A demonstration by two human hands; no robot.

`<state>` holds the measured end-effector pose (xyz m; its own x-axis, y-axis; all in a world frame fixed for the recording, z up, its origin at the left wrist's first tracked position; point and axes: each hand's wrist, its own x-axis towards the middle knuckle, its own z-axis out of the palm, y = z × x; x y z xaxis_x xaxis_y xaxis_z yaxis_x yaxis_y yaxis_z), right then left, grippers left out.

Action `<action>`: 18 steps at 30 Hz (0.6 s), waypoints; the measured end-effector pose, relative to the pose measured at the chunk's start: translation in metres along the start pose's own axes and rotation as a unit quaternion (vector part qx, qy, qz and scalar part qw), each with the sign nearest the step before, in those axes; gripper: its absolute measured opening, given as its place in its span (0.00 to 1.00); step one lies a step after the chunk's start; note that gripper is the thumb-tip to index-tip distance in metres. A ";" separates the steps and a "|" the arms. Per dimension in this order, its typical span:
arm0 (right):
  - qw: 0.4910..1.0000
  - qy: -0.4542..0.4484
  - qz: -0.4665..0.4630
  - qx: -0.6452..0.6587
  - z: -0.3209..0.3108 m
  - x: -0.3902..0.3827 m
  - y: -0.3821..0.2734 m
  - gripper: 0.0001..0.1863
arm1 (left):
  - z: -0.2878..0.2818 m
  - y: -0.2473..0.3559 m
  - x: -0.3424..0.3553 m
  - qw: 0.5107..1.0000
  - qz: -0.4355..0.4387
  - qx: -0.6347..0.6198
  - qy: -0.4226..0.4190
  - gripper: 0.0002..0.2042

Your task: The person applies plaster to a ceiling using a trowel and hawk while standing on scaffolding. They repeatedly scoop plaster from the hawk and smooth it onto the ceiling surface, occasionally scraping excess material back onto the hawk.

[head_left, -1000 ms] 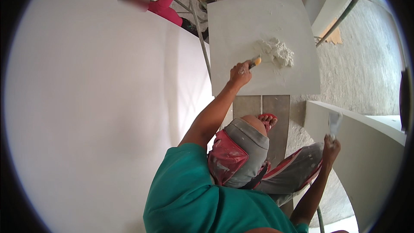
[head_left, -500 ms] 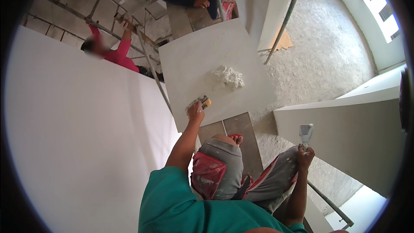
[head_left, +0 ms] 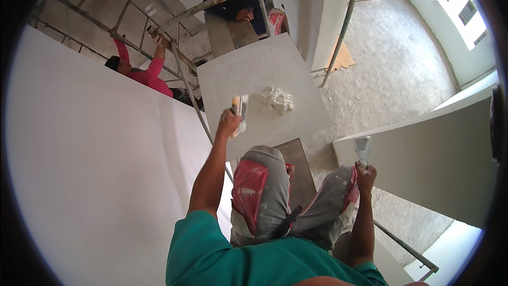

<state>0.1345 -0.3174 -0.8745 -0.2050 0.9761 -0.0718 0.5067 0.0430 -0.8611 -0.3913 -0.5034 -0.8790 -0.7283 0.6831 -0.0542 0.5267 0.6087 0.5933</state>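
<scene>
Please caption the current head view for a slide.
Left hand holding a trowel over a board that bears a pale mound of paste, right hand gripping a scraper.

Counted two hand tools (head_left: 242,113) (head_left: 363,149), at eleven and three o'clock; one flat board (head_left: 227,71), at twelve; one heap of white paste (head_left: 276,99), at one; two other people (head_left: 144,78) (head_left: 225,6), at ten and twelve.

Trowel (head_left: 243,112) in left grip (head_left: 228,123)
</scene>
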 end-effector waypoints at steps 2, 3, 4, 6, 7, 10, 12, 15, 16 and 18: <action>1.000 -0.009 -0.007 -0.017 0.000 0.004 0.001 0.14 | -0.037 0.062 0.015 0.995 0.082 -0.055 -0.034 0.13; 0.999 -0.021 -0.014 -0.023 0.006 0.007 0.000 0.14 | -0.056 0.090 0.017 0.989 0.138 -0.042 -0.007 0.12; 0.998 -0.001 -0.037 -0.056 0.011 0.009 0.010 0.15 | -0.073 0.118 0.019 0.980 0.194 -0.032 -0.005 0.12; 0.995 0.005 -0.037 -0.091 0.007 0.022 0.045 0.15 | -0.107 0.185 0.028 0.976 0.190 -0.070 -0.084 0.13; 0.994 -0.008 -0.036 -0.104 0.016 0.020 0.052 0.16 | -0.107 0.211 0.032 0.961 0.272 -0.013 -0.045 0.13; 0.979 -0.031 -0.128 -0.157 0.011 0.026 0.074 0.19 | -0.099 0.310 0.038 0.923 0.384 -0.006 -0.013 0.14; 0.995 -0.060 -0.011 -0.080 0.031 0.001 0.012 0.19 | -0.099 0.318 0.029 0.938 0.345 0.014 -0.011 0.11; 0.986 -0.066 -0.046 -0.149 0.025 0.009 0.012 0.19 | -0.088 0.360 0.022 0.949 0.313 0.026 -0.030 0.11; 0.984 -0.063 -0.061 -0.156 0.019 0.007 0.019 0.19 | -0.087 0.377 0.021 0.956 0.276 0.032 -0.088 0.12; 0.981 -0.054 -0.100 -0.158 0.021 0.013 0.027 0.20 | -0.088 0.407 0.024 0.962 0.235 0.054 -0.129 0.14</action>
<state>0.1274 -0.3081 -0.9092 -0.4056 0.9139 0.0151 0.6784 0.3120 -0.6651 -0.2333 -0.2748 -0.5682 -0.2726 0.9621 -0.0060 0.8236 0.2366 0.5155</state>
